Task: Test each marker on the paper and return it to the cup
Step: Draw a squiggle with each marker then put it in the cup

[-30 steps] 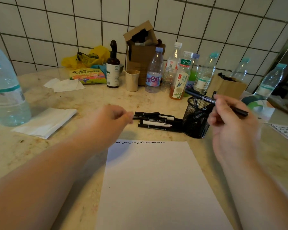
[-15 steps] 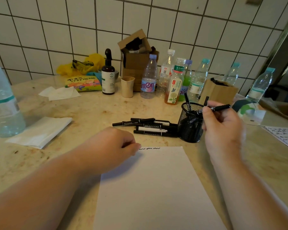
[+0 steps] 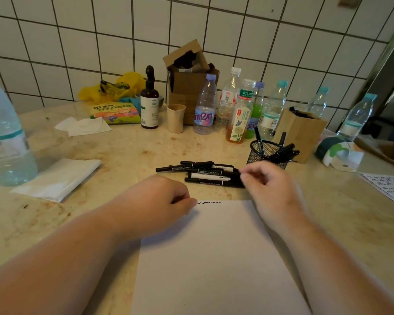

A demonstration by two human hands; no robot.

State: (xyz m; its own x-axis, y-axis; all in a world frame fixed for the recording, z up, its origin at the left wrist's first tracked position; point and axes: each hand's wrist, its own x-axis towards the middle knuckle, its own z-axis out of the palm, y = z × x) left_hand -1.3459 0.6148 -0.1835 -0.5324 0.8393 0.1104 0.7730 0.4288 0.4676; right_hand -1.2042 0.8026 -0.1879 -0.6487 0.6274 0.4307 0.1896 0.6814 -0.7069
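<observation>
A person's left hand (image 3: 166,198), fingers curled on nothing visible, rests at the top corner of the paper (image 3: 214,258). Beyond lie the loose markers (image 3: 205,176), probably light, stiff and smooth, best pinched mid-barrel. The blurred right hand (image 3: 266,185) curls at their ends, grip unclear, near the mesh cup (image 3: 259,155).

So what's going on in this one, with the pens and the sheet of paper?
A person is testing black markers at a cluttered table. The left hand, fingers curled, rests at the top left corner of the paper, which carries a short row of squiggles along its top edge. The right hand is over the right end of the pile of markers lying beyond the paper; blur hides whether it grips one yet. Several other markers stand in the mesh cup.
</observation>
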